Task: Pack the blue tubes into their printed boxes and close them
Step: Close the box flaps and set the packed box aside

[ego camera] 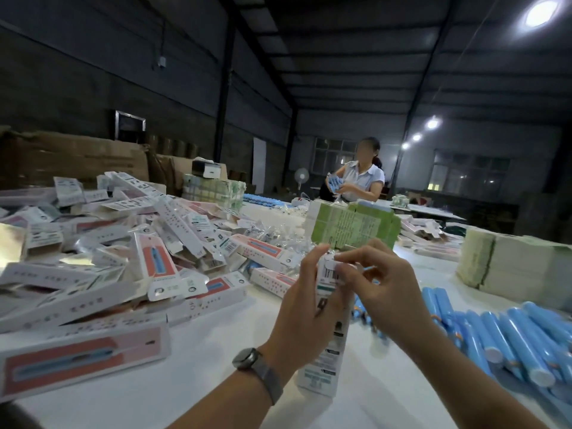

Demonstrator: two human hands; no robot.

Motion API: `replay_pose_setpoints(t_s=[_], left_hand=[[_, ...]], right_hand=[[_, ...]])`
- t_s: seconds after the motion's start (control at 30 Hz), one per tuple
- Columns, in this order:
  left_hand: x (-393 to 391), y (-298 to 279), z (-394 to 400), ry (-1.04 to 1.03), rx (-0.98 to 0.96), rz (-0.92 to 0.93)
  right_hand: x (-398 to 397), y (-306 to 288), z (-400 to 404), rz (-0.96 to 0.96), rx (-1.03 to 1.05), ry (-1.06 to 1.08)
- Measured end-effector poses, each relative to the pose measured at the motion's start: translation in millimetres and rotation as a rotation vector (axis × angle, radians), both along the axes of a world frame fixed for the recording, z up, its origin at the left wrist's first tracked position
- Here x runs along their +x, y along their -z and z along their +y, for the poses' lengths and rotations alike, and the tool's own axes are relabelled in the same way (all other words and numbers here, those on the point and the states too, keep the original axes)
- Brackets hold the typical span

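Note:
I hold a long white printed box upright over the white table. My left hand grips its side, thumb up near the top end. My right hand pinches the flap at the box's top end with fingertips. Whether a tube is inside is hidden. Loose blue tubes lie in a heap at the right, a few more just behind my right hand. A big pile of printed boxes with pink fronts covers the left of the table.
Stacks of green flat cartons stand behind my hands and at the right. Another person across the table holds blue tubes. Brown cardboard cartons line the far left. A fan stands at the back.

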State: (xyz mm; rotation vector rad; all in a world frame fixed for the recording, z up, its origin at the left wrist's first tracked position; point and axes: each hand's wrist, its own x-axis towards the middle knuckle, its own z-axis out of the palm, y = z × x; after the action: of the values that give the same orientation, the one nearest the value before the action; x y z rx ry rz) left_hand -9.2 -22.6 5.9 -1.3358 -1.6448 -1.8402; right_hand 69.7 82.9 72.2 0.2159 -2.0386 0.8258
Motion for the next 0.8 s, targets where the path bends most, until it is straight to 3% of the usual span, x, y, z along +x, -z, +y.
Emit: replay_pose_setpoints(t_s=[0.4,0.8], left_hand=[[12,-2,3,0.075,-0.058,0.041],[10,-1,0,0.045,-0.08,0.073]], right_hand=[[7,-7,-7,0.086,0.101,0.13],[16,-32,-13,-0.076,0.222,0.143]])
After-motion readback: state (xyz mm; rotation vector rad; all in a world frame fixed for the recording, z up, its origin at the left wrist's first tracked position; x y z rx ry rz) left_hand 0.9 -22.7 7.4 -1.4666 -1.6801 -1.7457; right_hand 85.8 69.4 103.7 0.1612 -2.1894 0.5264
